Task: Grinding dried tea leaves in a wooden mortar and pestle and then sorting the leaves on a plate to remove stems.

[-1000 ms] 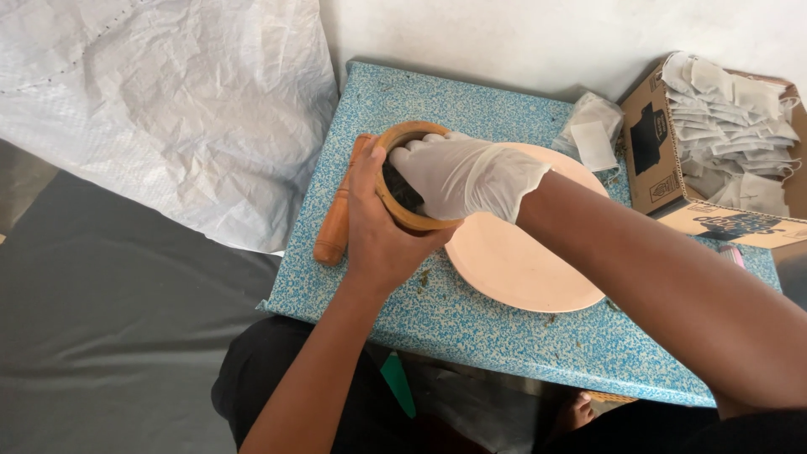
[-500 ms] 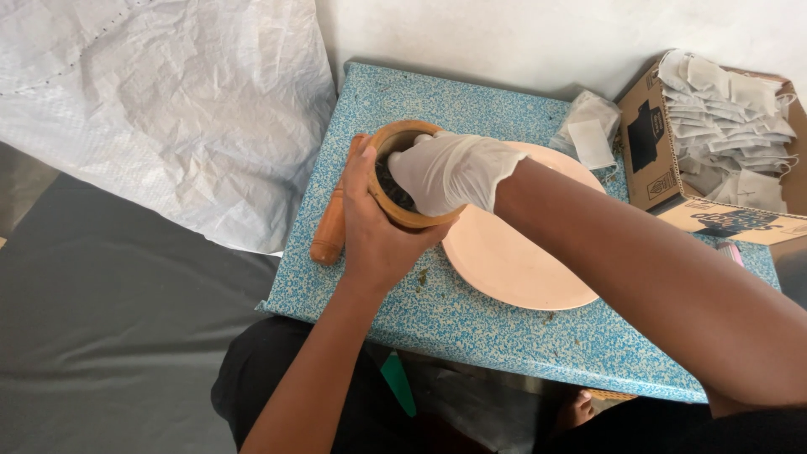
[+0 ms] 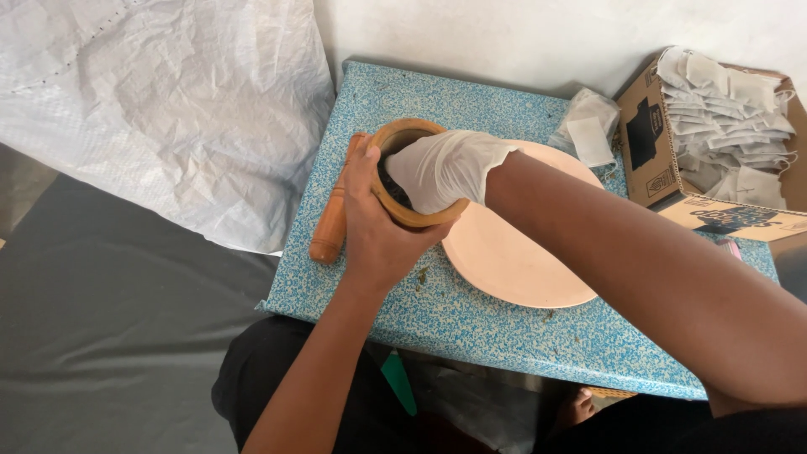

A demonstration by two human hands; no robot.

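The wooden mortar (image 3: pixel 409 176) stood left of the pink plate (image 3: pixel 513 252); the bare left hand (image 3: pixel 374 227) clasped its wall, while the gloved right hand (image 3: pixel 445 168), fingers curled, reached inside.

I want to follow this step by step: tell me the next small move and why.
Probably draw the white-gloved right hand out of the round wooden mortar bowl towards the pale pink round plate. Its fingers are down in the dark contents, the bare left hand grips the bowl, and the plate sits right beside it.
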